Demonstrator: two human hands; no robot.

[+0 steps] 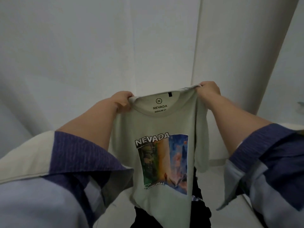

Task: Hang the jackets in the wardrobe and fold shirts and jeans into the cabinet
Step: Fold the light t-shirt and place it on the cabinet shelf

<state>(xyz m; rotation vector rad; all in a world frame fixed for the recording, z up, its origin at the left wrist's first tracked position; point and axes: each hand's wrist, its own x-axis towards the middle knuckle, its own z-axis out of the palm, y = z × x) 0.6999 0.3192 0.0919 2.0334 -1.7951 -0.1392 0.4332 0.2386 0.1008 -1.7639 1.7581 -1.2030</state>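
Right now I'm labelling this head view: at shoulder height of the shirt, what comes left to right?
Left hand → Nevada T-shirt's neck label → right hand, each hand gripping a shoulder.

1. White wall panels [82, 46] are filling the background, with faint vertical seams running down them.
2. A white slanted pillar edge [269, 51] is leaning across the upper right.
3. A white surface [217, 181] is lying below, lower right.
4. A small teal object [300, 104] is poking in at the right edge, too cut off to identify.
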